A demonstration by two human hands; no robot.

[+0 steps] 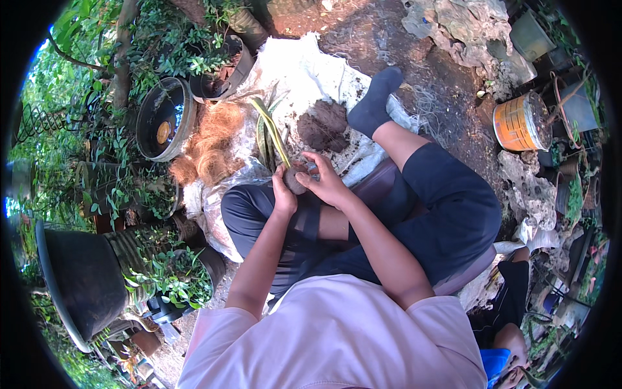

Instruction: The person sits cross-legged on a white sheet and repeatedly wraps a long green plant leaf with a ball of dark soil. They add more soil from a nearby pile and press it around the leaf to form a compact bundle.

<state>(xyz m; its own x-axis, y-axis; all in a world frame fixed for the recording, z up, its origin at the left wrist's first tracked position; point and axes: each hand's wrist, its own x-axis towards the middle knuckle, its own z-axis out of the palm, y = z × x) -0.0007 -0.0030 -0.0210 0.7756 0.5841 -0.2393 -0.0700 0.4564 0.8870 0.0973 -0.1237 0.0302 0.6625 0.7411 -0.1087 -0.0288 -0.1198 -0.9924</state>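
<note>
- My left hand (285, 192) is cupped with its fingers curled around the near-left side of a small, rounded, dark brown ball of what looks like damp soil (295, 181).
- My right hand (328, 187) is partly open: the thumb lies against the ball, the forefinger arches away with a gap between. Whether its hidden fingers grip underneath, I cannot tell.
- The ball sits between my hands, above my folded legs, with a long, strap-shaped, yellow-and-green leaf (277, 135) rising from its far side.
- I judge this as firming the ball around the leaf's base. I should let the left palm carry the weight and press with the right thumb in short, even pushes, turning the ball between presses.
- The leaf looks stiff but creasable, so I should squeeze the soil, never the blade, and keep it upright.
- Beyond, a larger, lumpy, dark brown mound of soil (322, 126) lies on a crumpled white plastic sheet (285, 68); it looks dense and sticky, good for patching cracks.
- To the left, a springy, tangled heap of orange-brown fibre (217, 133) looks dry and wiry beside the smooth ball.
</note>
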